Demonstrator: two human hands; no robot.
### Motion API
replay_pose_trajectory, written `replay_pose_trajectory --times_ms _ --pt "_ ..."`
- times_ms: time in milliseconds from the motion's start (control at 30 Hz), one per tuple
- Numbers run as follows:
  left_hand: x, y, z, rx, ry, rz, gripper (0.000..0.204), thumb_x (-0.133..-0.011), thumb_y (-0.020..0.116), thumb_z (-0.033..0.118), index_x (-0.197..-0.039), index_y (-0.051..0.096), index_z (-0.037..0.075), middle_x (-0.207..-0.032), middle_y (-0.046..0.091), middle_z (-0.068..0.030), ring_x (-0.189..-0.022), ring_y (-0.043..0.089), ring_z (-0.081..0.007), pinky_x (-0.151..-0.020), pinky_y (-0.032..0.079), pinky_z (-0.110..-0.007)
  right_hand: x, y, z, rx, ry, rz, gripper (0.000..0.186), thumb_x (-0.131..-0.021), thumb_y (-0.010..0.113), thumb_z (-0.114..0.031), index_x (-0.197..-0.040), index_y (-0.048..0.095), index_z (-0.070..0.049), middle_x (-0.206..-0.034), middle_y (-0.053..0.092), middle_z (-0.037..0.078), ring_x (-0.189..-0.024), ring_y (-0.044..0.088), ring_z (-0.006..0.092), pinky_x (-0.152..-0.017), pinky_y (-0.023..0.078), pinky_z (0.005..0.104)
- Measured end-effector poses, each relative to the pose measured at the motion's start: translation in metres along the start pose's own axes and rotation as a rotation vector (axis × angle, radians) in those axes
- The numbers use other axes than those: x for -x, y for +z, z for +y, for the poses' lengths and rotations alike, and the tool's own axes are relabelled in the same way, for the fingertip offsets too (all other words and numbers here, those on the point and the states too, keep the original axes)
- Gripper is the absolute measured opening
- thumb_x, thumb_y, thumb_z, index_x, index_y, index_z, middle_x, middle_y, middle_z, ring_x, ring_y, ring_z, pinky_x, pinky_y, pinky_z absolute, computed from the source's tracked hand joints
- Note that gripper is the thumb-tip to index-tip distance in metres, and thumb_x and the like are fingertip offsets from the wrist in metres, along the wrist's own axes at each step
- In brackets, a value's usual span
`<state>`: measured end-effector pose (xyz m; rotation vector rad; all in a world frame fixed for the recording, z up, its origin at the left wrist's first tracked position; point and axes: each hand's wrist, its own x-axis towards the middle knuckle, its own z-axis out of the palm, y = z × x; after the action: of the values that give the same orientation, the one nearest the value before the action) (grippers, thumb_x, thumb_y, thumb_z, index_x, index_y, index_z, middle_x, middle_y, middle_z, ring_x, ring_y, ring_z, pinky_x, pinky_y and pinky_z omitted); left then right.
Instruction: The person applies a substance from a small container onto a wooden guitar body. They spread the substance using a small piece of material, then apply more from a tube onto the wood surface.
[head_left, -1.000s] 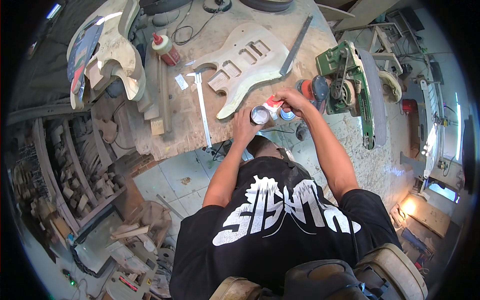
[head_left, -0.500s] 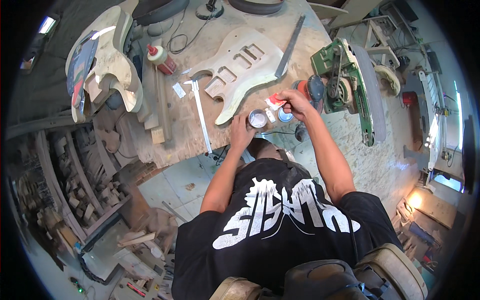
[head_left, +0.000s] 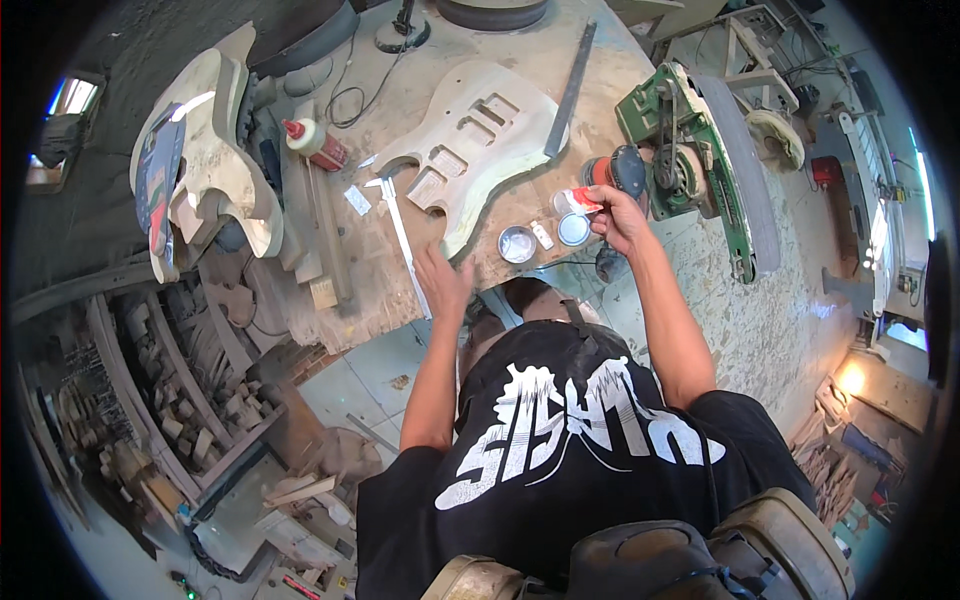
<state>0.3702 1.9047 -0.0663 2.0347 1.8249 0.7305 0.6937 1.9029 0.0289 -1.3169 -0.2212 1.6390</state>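
Note:
My left hand [head_left: 446, 282], fingers apart and empty, is at the workbench's front edge, beside a steel caliper [head_left: 403, 240] and the lower horn of an unfinished guitar body [head_left: 480, 135]. Right of that horn stands an open can [head_left: 517, 245] of pale contents, with a small white item [head_left: 541, 234] beside it and a round blue-rimmed lid [head_left: 573, 229]. My right hand [head_left: 622, 222] pinches a crumpled-looking red and white piece [head_left: 576, 201] just above the lid.
An orange-and-black sander [head_left: 626, 172] and a green belt sander [head_left: 690, 170] are at right. A glue bottle [head_left: 318, 145], wooden strips [head_left: 318, 220], a dark metal bar [head_left: 570, 90] and cables share the workbench [head_left: 340, 325]. Stacked guitar bodies [head_left: 225, 180] are at left.
My left hand has let go of the can and moved left, leaving it on the bench. My right hand has shifted right with the red and white piece.

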Motion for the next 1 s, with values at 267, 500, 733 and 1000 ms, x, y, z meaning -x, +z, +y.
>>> replay_pose_trajectory --times_ms 267,500,733,1000 --pt "-0.036 0.02 -0.023 -0.034 0.018 -0.242 0.055 -0.077 0.081 0.025 -0.119 0.059 -0.002 -0.111 0.06 -0.022 -0.105 0.056 -0.0419 -0.092 0.046 -0.049 0.009 0.001 0.002 -0.071 -0.021 -0.026 0.008 -0.091 0.065 -0.016 -0.092 0.061 -0.009 -0.075 0.055 -0.003 -0.055 0.041 0.0047 -0.045 0.029 0.0209" --pt "-0.064 -0.008 -0.049 -0.007 0.086 -0.206 0.049 -0.08 0.078 0.026 -0.116 0.06 -0.001 -0.103 0.062 -0.0242 -0.102 0.059 -0.0431 -0.089 0.047 -0.05 0.006 -0.008 0.003 -0.098 -0.051 0.0 0.008 -0.092 0.065 -0.017 -0.094 0.061 -0.01 -0.079 0.055 -0.004 -0.058 0.044 0.0044 -0.045 0.028 0.02" --pt "-0.078 -0.021 -0.051 -0.077 0.063 -0.269 0.056 -0.08 0.079 0.028 -0.124 0.059 -0.001 -0.113 0.064 -0.0245 -0.106 0.06 -0.0432 -0.091 0.048 -0.05 0.0 -0.012 0.003 -0.135 -0.055 0.008 0.008 -0.092 0.065 -0.017 -0.094 0.06 -0.011 -0.08 0.055 -0.004 -0.058 0.044 0.0044 -0.045 0.028 0.0201" --pt "-0.08 -0.022 -0.053 -0.081 0.099 -0.25 0.062 -0.08 0.08 0.029 -0.131 0.058 0.0 -0.111 0.065 -0.0244 -0.102 0.061 -0.0439 -0.088 0.049 -0.051 -0.004 -0.012 0.0 -0.19 -0.058 0.023 0.009 -0.092 0.065 -0.017 -0.094 0.058 -0.012 -0.079 0.052 -0.004 -0.06 0.043 0.005 -0.046 0.029 0.0201"
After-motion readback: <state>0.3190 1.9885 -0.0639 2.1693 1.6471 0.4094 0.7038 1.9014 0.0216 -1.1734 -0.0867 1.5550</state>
